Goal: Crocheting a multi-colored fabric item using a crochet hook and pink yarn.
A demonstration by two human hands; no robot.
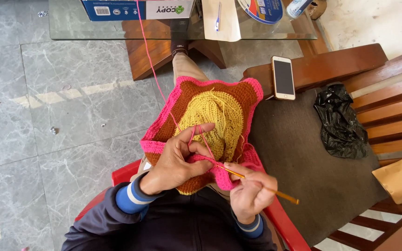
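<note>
Crochet hook [257,183] in right hand [250,193] grip, left hand [177,160] pinching crochet piece [210,121]

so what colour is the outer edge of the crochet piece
Pink, around brown and a yellow centre, on the crochet piece; head view shows it best.

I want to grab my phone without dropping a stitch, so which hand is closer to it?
Right. The right hand holds the crochet hook below the phone; the left hand grips the crochet piece farther off.

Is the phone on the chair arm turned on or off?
Off, it seems: the phone lies face up on the wooden armrest and its screen is all dark.
</note>
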